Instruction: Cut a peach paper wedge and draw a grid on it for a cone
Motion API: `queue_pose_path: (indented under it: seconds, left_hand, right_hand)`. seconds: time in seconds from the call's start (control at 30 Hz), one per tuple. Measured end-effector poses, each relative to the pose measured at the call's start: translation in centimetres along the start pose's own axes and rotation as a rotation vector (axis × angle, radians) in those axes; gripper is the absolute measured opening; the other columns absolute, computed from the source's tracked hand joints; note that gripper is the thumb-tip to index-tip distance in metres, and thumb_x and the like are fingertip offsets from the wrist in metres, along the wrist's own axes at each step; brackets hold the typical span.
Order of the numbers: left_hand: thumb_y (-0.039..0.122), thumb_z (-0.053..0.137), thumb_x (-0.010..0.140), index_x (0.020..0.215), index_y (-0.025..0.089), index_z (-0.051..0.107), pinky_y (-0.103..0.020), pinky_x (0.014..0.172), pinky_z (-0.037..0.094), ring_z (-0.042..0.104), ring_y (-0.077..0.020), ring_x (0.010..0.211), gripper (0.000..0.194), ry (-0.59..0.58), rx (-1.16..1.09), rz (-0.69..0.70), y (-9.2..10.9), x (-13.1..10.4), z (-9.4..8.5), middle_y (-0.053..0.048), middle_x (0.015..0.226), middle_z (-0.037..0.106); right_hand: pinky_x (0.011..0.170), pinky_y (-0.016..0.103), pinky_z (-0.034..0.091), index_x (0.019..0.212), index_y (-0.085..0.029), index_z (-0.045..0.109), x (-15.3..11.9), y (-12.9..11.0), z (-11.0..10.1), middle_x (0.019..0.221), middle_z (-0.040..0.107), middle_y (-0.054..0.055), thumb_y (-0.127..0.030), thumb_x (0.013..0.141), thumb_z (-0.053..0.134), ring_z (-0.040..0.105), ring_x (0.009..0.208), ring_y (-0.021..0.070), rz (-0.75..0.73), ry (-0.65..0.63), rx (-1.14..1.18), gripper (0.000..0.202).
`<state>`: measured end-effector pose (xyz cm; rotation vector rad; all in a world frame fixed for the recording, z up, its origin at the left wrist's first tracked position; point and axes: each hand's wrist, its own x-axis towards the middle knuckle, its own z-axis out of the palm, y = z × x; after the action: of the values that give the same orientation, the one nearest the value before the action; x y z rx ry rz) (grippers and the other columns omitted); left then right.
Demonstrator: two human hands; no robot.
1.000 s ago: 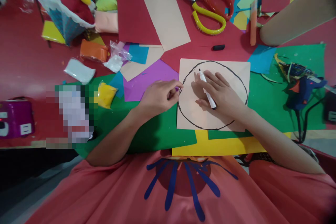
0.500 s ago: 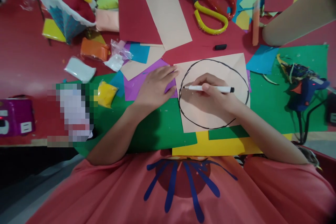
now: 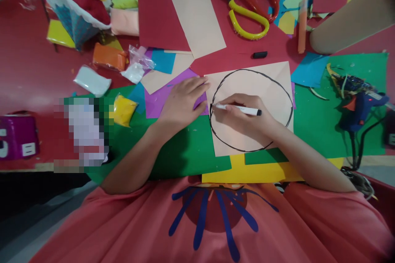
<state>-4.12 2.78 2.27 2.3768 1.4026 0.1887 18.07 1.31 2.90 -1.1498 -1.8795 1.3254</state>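
Note:
A white marker pen with a black end is pinched in my right hand. Its tip meets the left side of a large black circle outline on a peach sheet of paper. My left hand lies flat with fingers stretched, its fingertips at the sheet's left edge and its palm over a purple sheet. Beyond the peach sheet lies a loose black pen cap. Green paper lies under both sheets, and yellow paper shows at the near edge.
Large scissors with red and yellow handles lie at the back. A blue glue gun stands at right, near a cardboard tube. Packets of clay, including a yellow packet, and a blue cone are at left.
My right hand has shifted slightly left and down with the marker pen, which now tilts more and touches the outline's left side. My left hand has stayed in place.

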Motion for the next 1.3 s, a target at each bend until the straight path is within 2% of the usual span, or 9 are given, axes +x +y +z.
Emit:
queue_pose_path:
  seconds: [0.1,0.3,0.57,0.67,0.73,0.9,1.07,1.17,1.3]
  left_hand:
    - [0.027,0.049,0.093,0.133,0.02,0.053,-0.044,0.113,0.036,0.047,-0.0249,0.135,0.041,0.001,-0.008,0.006,-0.1,0.0,0.0,-0.008,0.146,0.051]
    - [0.025,0.049,0.092,0.134,0.016,0.053,-0.046,0.114,0.035,0.046,-0.0272,0.136,0.043,-0.023,-0.005,-0.003,0.1,0.0,-0.1,-0.011,0.147,0.05]
    - [0.025,0.053,0.091,0.133,0.02,0.053,-0.045,0.115,0.036,0.047,-0.0256,0.135,0.042,-0.009,0.01,-0.017,0.0,0.0,0.1,-0.008,0.146,0.051]
    - [0.025,0.05,0.093,0.134,0.019,0.053,-0.043,0.114,0.037,0.048,-0.0252,0.134,0.042,-0.005,0.031,-0.01,0.2,0.0,0.0,-0.008,0.145,0.052]
    - [0.024,0.045,0.095,0.135,0.019,0.052,-0.044,0.114,0.037,0.049,-0.0252,0.133,0.041,0.005,0.044,-0.007,0.4,0.0,0.0,-0.008,0.145,0.052]
    - [0.019,0.037,0.095,0.135,0.023,0.053,-0.047,0.115,0.035,0.045,-0.0249,0.137,0.043,0.044,0.055,-0.014,0.2,-0.1,0.2,-0.005,0.146,0.052]
    - [0.021,0.036,0.096,0.137,0.022,0.052,-0.047,0.117,0.033,0.039,-0.0256,0.142,0.043,0.037,0.076,-0.055,0.2,0.0,0.0,-0.005,0.149,0.048]
    - [0.023,0.037,0.097,0.138,0.023,0.05,-0.048,0.116,0.032,0.037,-0.0264,0.143,0.043,0.041,0.085,-0.081,0.3,-0.1,-0.1,-0.006,0.149,0.048]
    - [0.026,0.038,0.096,0.14,0.025,0.047,-0.05,0.115,0.032,0.038,-0.0287,0.142,0.045,0.066,0.119,-0.113,0.1,-0.3,-0.2,-0.008,0.149,0.047]
  right_hand:
    - [0.075,0.032,0.054,0.101,-0.02,0.069,0.2,-0.1,0.0,0.097,0.074,0.007,-0.036,0.093,0.054,0.068,0.087,0.0189,0.015,0.116,-0.037,0.024]
    - [0.081,0.034,0.054,0.101,-0.019,0.068,0.5,-0.1,-0.2,0.101,0.073,0.008,-0.037,0.093,0.052,0.068,0.092,0.0204,-0.022,0.09,-0.117,0.025]
    - [0.078,0.039,0.056,0.108,-0.024,0.062,1.0,1.8,-1.8,0.105,0.072,0.009,-0.043,0.096,0.046,0.069,0.094,0.0241,0.022,0.417,-0.251,0.028]
    - [0.074,0.039,0.056,0.123,-0.023,0.055,1.4,2.2,-3.4,0.102,0.073,0.009,-0.05,0.099,0.038,0.071,0.085,0.022,-0.033,0.516,-0.203,0.04]
    - [0.08,0.038,0.054,0.115,-0.02,0.061,1.8,2.2,-5.0,0.099,0.074,0.011,-0.046,0.1,0.037,0.07,0.09,0.0217,-0.084,0.618,-0.297,0.039]
    - [0.094,0.041,0.049,0.11,-0.017,0.064,3.5,3.0,-8.8,0.114,0.071,0.013,-0.023,0.09,0.057,0.063,0.109,0.0247,-0.24,0.441,-0.627,0.022]
    - [0.093,0.044,0.046,0.105,-0.02,0.062,5.0,4.9,-9.7,0.108,0.072,0.011,-0.019,0.083,0.06,0.062,0.104,0.0259,-0.2,0.271,-0.764,0.022]
    - [0.09,0.042,0.048,0.099,-0.021,0.061,5.1,4.8,-9.9,0.104,0.071,0.011,-0.02,0.085,0.058,0.062,0.1,0.0247,-0.207,0.315,-0.78,0.015]
    - [0.077,0.036,0.05,0.101,-0.024,0.058,4.2,3.1,-10.2,0.098,0.068,0.009,-0.026,0.09,0.057,0.063,0.087,0.0199,-0.322,0.571,-0.579,0.012]
